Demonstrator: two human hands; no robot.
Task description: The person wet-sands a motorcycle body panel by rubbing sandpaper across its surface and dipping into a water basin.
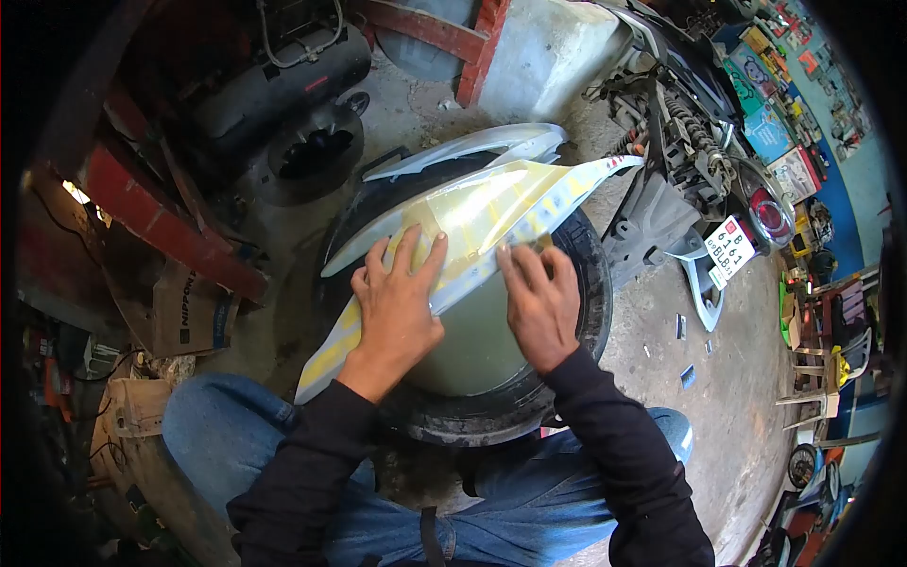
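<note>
A long motorcycle body panel (472,217), white-grey with yellow patches and a wet-looking shine, lies slanted across a tub of cloudy water (472,354). My left hand (399,298) holds the panel near its middle, fingers spread over the surface and thumb hidden at the lower edge. At the panel's lower right edge, my right hand (543,307) is closed, its fingertips pressed against the painted surface. Something small and dark shows by those fingertips, too hidden to name. Behind lies a second pale panel (472,151), over the tub's far side.
The black tub rim (472,430) sits between my knees. At right stands a partly stripped motorcycle (694,161) with a number plate (729,248); a pale trim piece (701,293) is below it. A red frame (170,222), a cardboard box (189,312) and a black tank (283,85) are left.
</note>
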